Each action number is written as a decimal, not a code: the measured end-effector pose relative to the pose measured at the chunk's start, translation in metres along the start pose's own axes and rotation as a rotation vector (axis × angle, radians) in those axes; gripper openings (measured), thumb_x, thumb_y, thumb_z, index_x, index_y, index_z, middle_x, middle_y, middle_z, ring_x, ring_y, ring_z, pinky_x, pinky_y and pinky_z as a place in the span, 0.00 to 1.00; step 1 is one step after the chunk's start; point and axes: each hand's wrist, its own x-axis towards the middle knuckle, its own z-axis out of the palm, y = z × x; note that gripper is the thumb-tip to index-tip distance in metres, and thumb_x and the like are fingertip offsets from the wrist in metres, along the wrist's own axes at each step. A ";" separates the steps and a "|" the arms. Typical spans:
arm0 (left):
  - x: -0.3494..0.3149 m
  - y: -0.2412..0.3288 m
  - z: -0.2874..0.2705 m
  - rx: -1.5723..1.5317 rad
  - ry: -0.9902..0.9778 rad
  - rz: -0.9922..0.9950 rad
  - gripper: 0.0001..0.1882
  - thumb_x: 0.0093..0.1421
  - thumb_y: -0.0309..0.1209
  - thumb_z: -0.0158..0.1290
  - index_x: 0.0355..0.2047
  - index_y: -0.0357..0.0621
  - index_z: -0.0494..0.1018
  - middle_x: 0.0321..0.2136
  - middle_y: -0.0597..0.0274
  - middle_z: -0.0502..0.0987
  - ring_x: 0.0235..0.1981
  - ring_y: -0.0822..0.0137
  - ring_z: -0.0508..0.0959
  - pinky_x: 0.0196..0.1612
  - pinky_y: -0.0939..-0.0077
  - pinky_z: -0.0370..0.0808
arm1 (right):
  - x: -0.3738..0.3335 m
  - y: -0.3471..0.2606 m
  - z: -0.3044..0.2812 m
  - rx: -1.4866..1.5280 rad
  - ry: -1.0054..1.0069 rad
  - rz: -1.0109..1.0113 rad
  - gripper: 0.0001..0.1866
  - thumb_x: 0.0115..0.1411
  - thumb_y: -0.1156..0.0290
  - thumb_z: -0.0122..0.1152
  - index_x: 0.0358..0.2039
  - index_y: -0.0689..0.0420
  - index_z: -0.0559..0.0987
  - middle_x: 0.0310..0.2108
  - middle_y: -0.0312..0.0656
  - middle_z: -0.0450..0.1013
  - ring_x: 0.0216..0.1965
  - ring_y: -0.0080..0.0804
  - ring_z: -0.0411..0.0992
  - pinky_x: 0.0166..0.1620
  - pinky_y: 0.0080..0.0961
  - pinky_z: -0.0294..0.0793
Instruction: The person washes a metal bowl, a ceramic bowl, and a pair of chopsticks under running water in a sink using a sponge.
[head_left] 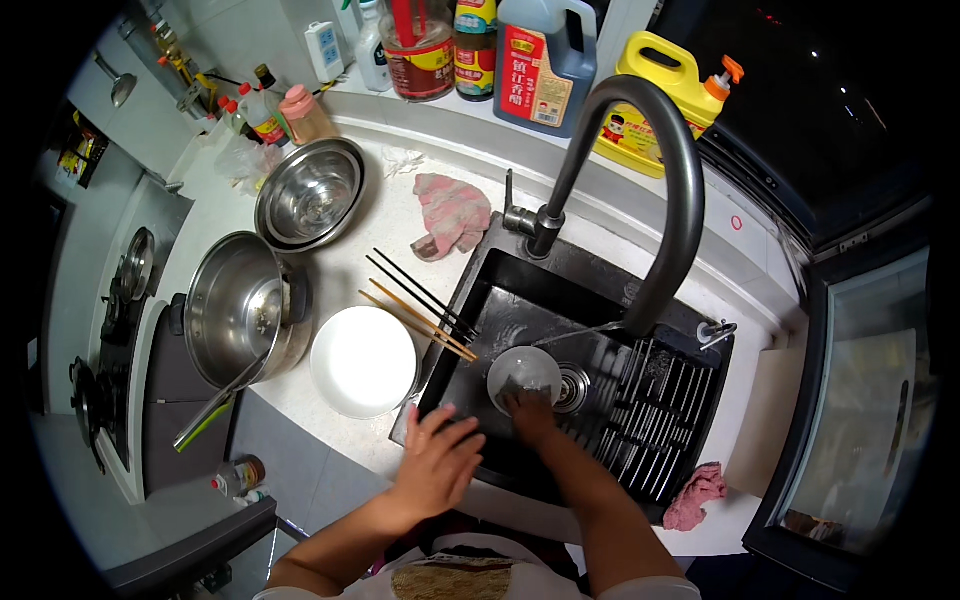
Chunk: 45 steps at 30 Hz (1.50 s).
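Observation:
In the black sink (450, 385), a small whitish bowl (527, 366) sits beside the drain. My right hand (531, 415) reaches into its near side, fingers closed on a dark grey pad (517, 386) whose exact kind I cannot make out. My left hand (438, 462) hovers at the sink's front left edge, fingers spread and holding nothing. Above the bowl, a thin streak that looks like water runs from the dark faucet (680, 190). Black chopsticks (412, 284) and wooden chopsticks (420, 322) lean across the sink's left rim. Left of them stands a white bowl (364, 362).
A steel pot (232, 300) with a utensil and nested steel basins (312, 195) stand on the left counter. A pink cloth (452, 212) lies behind the sink, another cloth (695, 497) at right. A roll-up rack (665, 420) covers the sink's right side. Bottles, including a yellow jug (650, 100), line the ledge.

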 end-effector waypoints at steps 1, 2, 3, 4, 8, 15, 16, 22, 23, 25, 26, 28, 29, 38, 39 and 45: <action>0.002 0.002 0.008 -0.024 -0.018 0.011 0.15 0.46 0.27 0.56 0.37 0.44 0.72 0.44 0.59 0.69 0.54 0.51 0.61 0.57 0.43 0.45 | 0.002 0.005 0.005 -0.033 0.067 -0.009 0.19 0.51 0.65 0.51 0.45 0.52 0.69 0.38 0.45 0.69 0.42 0.45 0.68 0.47 0.52 0.62; 0.003 0.003 0.018 -0.048 -0.036 0.021 0.15 0.46 0.27 0.56 0.37 0.44 0.73 0.44 0.59 0.70 0.53 0.51 0.62 0.58 0.45 0.46 | 0.006 0.012 0.013 -0.066 0.134 -0.018 0.18 0.51 0.67 0.50 0.45 0.52 0.70 0.37 0.44 0.69 0.41 0.45 0.68 0.47 0.51 0.62; 0.003 0.005 0.024 -0.072 -0.055 0.031 0.14 0.46 0.27 0.56 0.36 0.44 0.73 0.44 0.60 0.70 0.53 0.52 0.63 0.58 0.47 0.47 | 0.008 0.017 0.019 -0.099 0.200 -0.027 0.18 0.51 0.68 0.48 0.44 0.52 0.70 0.36 0.44 0.69 0.41 0.45 0.68 0.47 0.51 0.62; 0.005 0.007 0.028 -0.068 -0.075 0.016 0.13 0.47 0.27 0.56 0.35 0.44 0.74 0.43 0.60 0.71 0.52 0.53 0.64 0.58 0.49 0.50 | 0.012 0.021 0.016 -0.128 0.226 -0.015 0.16 0.52 0.68 0.48 0.42 0.52 0.71 0.35 0.43 0.70 0.40 0.44 0.69 0.47 0.50 0.62; 0.001 0.002 0.044 -0.078 -0.128 -0.010 0.12 0.48 0.28 0.55 0.36 0.45 0.74 0.44 0.62 0.70 0.54 0.56 0.62 0.57 0.48 0.53 | 0.036 0.044 0.010 -0.076 0.258 0.010 0.09 0.51 0.68 0.50 0.31 0.53 0.76 0.29 0.40 0.72 0.36 0.40 0.71 0.45 0.45 0.65; 0.021 0.006 0.066 -0.487 -0.085 -0.380 0.11 0.52 0.27 0.54 0.36 0.41 0.73 0.36 0.57 0.75 0.43 0.54 0.72 0.48 0.67 0.67 | 0.043 0.057 -0.044 0.177 0.086 0.055 0.16 0.40 0.59 0.67 0.26 0.56 0.77 0.27 0.43 0.73 0.33 0.42 0.73 0.36 0.37 0.70; 0.028 0.009 0.066 -0.551 -0.137 -0.582 0.11 0.52 0.28 0.54 0.37 0.40 0.73 0.35 0.56 0.75 0.42 0.54 0.72 0.47 0.69 0.67 | 0.040 0.055 -0.051 0.270 0.094 0.104 0.16 0.40 0.59 0.67 0.26 0.57 0.77 0.27 0.44 0.73 0.32 0.42 0.73 0.36 0.36 0.70; 0.049 -0.026 0.139 -0.767 0.102 -0.879 0.31 0.55 0.42 0.53 0.56 0.45 0.57 0.50 0.53 0.66 0.48 0.60 0.67 0.47 0.69 0.66 | 0.007 0.030 -0.102 0.857 0.125 0.319 0.15 0.47 0.61 0.65 0.26 0.61 0.76 0.26 0.42 0.73 0.29 0.30 0.71 0.34 0.27 0.69; 0.076 -0.012 0.124 -0.988 0.052 -1.178 0.38 0.54 0.47 0.52 0.59 0.45 0.51 0.52 0.51 0.63 0.50 0.57 0.65 0.48 0.65 0.66 | -0.002 0.025 -0.108 0.982 0.167 0.327 0.15 0.49 0.61 0.64 0.27 0.61 0.76 0.26 0.41 0.73 0.28 0.26 0.70 0.34 0.25 0.68; 0.098 -0.013 0.110 -1.071 -0.120 -1.352 0.48 0.47 0.52 0.55 0.60 0.45 0.45 0.52 0.48 0.61 0.48 0.52 0.67 0.43 0.55 0.68 | -0.013 0.011 -0.105 1.153 0.244 0.303 0.14 0.52 0.63 0.62 0.29 0.62 0.76 0.25 0.38 0.73 0.28 0.20 0.68 0.33 0.22 0.67; 0.104 -0.016 0.110 -1.085 -0.153 -1.359 0.49 0.44 0.51 0.57 0.60 0.44 0.46 0.53 0.47 0.60 0.48 0.51 0.67 0.43 0.52 0.68 | -0.017 0.002 -0.097 1.195 0.277 0.279 0.13 0.53 0.64 0.61 0.30 0.62 0.75 0.25 0.37 0.72 0.28 0.19 0.67 0.33 0.21 0.67; 0.107 -0.030 0.110 -1.151 -0.182 -1.293 0.46 0.41 0.42 0.57 0.59 0.46 0.49 0.50 0.50 0.62 0.45 0.53 0.68 0.39 0.53 0.67 | -0.025 -0.023 -0.119 1.355 0.251 0.213 0.10 0.56 0.68 0.56 0.34 0.62 0.74 0.28 0.39 0.73 0.29 0.22 0.68 0.34 0.23 0.67; 0.107 -0.037 0.115 -1.145 -0.089 -1.263 0.35 0.39 0.36 0.55 0.51 0.46 0.59 0.42 0.55 0.67 0.39 0.58 0.69 0.38 0.60 0.67 | -0.033 -0.029 -0.130 1.194 0.262 0.137 0.12 0.56 0.67 0.55 0.36 0.62 0.74 0.31 0.42 0.73 0.32 0.28 0.69 0.37 0.25 0.67; 0.113 -0.040 0.086 -1.279 -0.278 -1.113 0.21 0.40 0.31 0.49 0.38 0.45 0.66 0.30 0.61 0.68 0.31 0.65 0.71 0.24 0.71 0.69 | -0.055 0.000 -0.135 0.153 0.512 -0.180 0.14 0.51 0.66 0.54 0.38 0.58 0.73 0.35 0.48 0.73 0.39 0.42 0.71 0.43 0.34 0.69; 0.106 -0.043 0.095 -1.327 -0.190 -1.097 0.21 0.40 0.31 0.49 0.39 0.44 0.66 0.30 0.60 0.69 0.32 0.64 0.71 0.26 0.71 0.69 | -0.050 -0.018 -0.137 0.317 0.473 -0.128 0.13 0.52 0.65 0.54 0.36 0.58 0.73 0.33 0.48 0.73 0.36 0.43 0.72 0.40 0.35 0.70; 0.095 -0.047 0.106 -1.289 -0.071 -1.064 0.15 0.40 0.30 0.46 0.32 0.46 0.67 0.25 0.64 0.66 0.27 0.67 0.69 0.27 0.75 0.69 | -0.038 -0.055 -0.130 0.420 0.595 0.034 0.11 0.53 0.65 0.54 0.33 0.59 0.73 0.29 0.47 0.74 0.33 0.43 0.73 0.36 0.37 0.70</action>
